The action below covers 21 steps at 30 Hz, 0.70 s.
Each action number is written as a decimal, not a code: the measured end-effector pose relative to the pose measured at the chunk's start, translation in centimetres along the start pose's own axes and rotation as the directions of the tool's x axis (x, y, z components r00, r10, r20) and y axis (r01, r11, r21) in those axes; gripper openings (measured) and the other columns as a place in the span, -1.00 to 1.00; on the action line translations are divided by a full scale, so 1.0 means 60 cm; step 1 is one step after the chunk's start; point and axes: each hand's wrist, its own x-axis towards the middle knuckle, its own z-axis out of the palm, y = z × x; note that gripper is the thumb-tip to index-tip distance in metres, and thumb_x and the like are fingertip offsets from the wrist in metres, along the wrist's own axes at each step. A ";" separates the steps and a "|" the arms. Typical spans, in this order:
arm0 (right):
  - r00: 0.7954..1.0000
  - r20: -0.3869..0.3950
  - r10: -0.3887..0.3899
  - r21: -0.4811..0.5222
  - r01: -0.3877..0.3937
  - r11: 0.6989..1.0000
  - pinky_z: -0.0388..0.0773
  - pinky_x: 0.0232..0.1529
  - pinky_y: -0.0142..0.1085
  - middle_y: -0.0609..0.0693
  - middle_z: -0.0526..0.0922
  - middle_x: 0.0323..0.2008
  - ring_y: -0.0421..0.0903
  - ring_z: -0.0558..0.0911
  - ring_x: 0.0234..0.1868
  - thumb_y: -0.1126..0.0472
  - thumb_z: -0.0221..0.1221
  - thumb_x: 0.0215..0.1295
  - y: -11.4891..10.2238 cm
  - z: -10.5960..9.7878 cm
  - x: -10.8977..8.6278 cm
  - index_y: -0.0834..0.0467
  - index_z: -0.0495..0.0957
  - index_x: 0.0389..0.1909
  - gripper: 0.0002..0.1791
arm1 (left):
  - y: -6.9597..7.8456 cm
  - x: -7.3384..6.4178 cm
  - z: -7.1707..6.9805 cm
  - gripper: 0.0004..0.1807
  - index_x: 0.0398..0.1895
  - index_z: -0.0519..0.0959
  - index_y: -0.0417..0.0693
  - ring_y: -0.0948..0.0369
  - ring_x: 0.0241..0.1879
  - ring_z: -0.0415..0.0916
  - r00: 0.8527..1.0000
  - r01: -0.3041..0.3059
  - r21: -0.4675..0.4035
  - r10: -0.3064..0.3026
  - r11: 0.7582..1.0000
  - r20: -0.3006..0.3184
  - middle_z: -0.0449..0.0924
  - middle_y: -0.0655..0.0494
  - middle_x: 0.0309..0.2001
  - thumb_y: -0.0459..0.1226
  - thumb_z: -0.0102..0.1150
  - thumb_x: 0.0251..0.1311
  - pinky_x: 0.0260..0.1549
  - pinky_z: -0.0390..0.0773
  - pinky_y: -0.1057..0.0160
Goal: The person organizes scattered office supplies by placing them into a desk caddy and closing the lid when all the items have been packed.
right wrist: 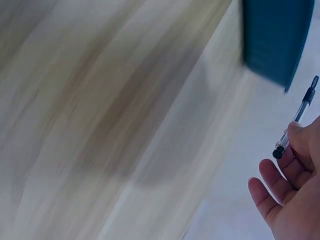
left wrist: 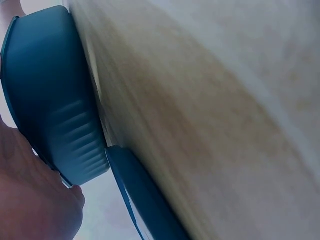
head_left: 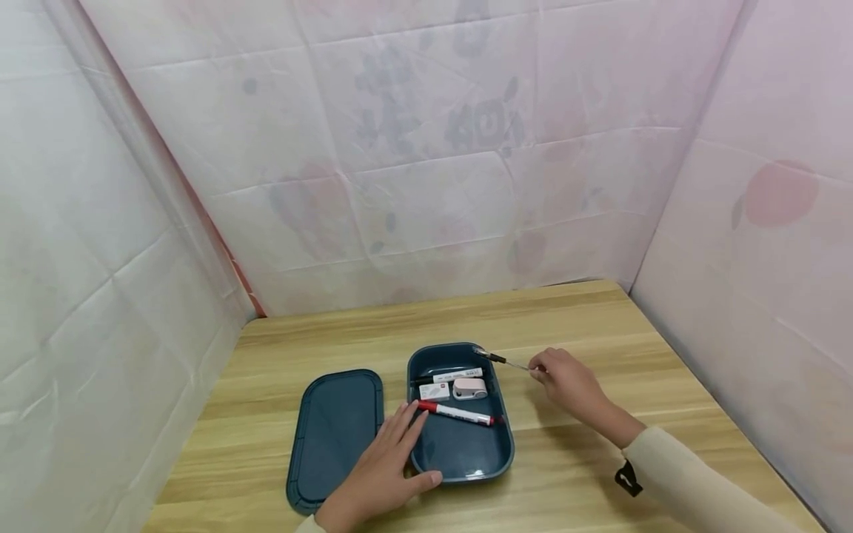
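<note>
A dark blue plastic box (head_left: 460,455) stands on the table. Inside lie a red marker (head_left: 460,413), a white marker with a black end (head_left: 458,375), a small white box that looks like an eraser (head_left: 435,391) and a pale pink object (head_left: 469,389) of unclear kind. My left hand (head_left: 381,466) rests with spread fingers on the box's left rim. At the box's right, my right hand (head_left: 569,381) pinches a clear pen with black ends (right wrist: 298,116) by one end; its other end reaches over the far right rim.
The matching blue lid (head_left: 336,437) lies flat on the wooden table (head_left: 573,488), just left of the box. White printed sheets (head_left: 426,185) hang behind the table and along both sides.
</note>
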 end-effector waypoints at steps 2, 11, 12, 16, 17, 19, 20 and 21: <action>1.000 -0.003 -0.010 -0.001 0.010 1.000 0.46 -0.41 -0.33 -0.13 0.61 -0.36 -0.19 0.47 -0.34 0.26 0.32 0.32 -0.017 -0.002 -0.002 0.13 0.67 -0.26 -0.96 | -0.001 0.000 0.001 0.02 0.62 -0.05 0.46 0.17 0.63 -0.41 1.000 -0.005 -0.001 0.005 1.000 0.000 -0.38 0.47 0.63 0.50 -0.02 0.15 0.50 -0.09 -0.29; 0.973 -0.017 -0.231 -0.095 0.229 0.969 0.54 -0.32 -0.30 -0.18 0.60 -0.40 -0.21 0.50 -0.33 0.27 0.40 0.21 -0.094 -0.003 -0.004 0.03 0.67 -0.36 -0.90 | -0.003 -0.003 0.002 0.04 0.64 -0.11 0.40 0.20 0.63 -0.43 1.000 -0.011 0.011 0.011 1.000 -0.001 -0.37 0.44 0.64 0.50 -0.05 0.17 0.53 -0.11 -0.22; 0.966 -0.009 -0.259 -0.112 0.257 0.960 0.54 -0.31 -0.29 -0.18 0.61 -0.40 -0.20 0.50 -0.33 0.26 0.40 0.21 -0.101 -0.002 -0.005 0.03 0.67 -0.36 -0.91 | -0.002 -0.003 0.003 0.05 0.64 -0.12 0.39 0.21 0.63 -0.43 1.000 -0.012 0.010 0.012 1.000 -0.003 -0.37 0.43 0.64 0.50 -0.04 0.17 0.54 -0.11 -0.21; 0.949 0.042 -0.312 -0.153 0.314 0.937 0.52 -0.20 -0.21 -0.17 0.63 -0.37 -0.17 0.51 -0.30 0.22 0.38 0.24 -0.122 0.006 -0.006 0.00 0.67 -0.36 -0.93 | -0.001 -0.001 0.005 0.07 0.64 -0.15 0.36 0.22 0.63 -0.43 1.000 -0.023 0.005 0.023 1.000 -0.010 -0.36 0.39 0.65 0.49 -0.03 0.18 0.54 -0.09 -0.20; 0.948 0.054 -0.314 -0.158 0.319 0.935 0.52 -0.17 -0.20 -0.17 0.64 -0.36 -0.16 0.51 -0.29 0.21 0.38 0.25 -0.125 0.008 -0.006 0.00 0.67 -0.35 -0.94 | -0.001 0.000 0.005 0.07 0.65 -0.15 0.36 0.23 0.63 -0.44 1.000 -0.026 0.004 0.026 1.000 -0.010 -0.36 0.39 0.65 0.49 -0.03 0.18 0.54 -0.10 -0.20; 0.946 0.067 -0.317 -0.159 0.324 0.932 0.50 -0.12 -0.17 -0.18 0.63 -0.35 -0.15 0.51 -0.26 0.20 0.36 0.27 -0.132 0.012 -0.006 -0.01 0.67 -0.35 -0.94 | -0.001 0.000 0.005 0.07 0.65 -0.16 0.35 0.23 0.63 -0.44 0.999 -0.033 0.014 0.033 0.999 -0.014 -0.37 0.39 0.65 0.49 -0.05 0.18 0.54 -0.09 -0.19; 0.946 0.071 -0.317 -0.166 0.325 0.931 0.49 -0.09 -0.16 -0.18 0.63 -0.35 -0.15 0.52 -0.24 0.19 0.36 0.28 -0.135 0.015 -0.005 -0.02 0.66 -0.35 -0.94 | -0.002 0.000 0.005 0.07 0.65 -0.16 0.34 0.23 0.63 -0.44 0.999 -0.035 0.016 0.036 0.999 -0.016 -0.37 0.39 0.65 0.49 -0.05 0.19 0.54 -0.09 -0.18; 0.945 0.072 -0.320 -0.177 0.328 0.928 0.48 -0.09 -0.16 -0.18 0.62 -0.35 -0.15 0.52 -0.24 0.19 0.36 0.27 -0.137 0.017 -0.005 -0.02 0.66 -0.35 -0.94 | -0.002 0.000 0.005 0.06 0.65 -0.15 0.34 0.23 0.63 -0.44 0.999 -0.038 0.019 0.039 0.999 -0.018 -0.37 0.38 0.65 0.49 -0.06 0.19 0.54 -0.09 -0.18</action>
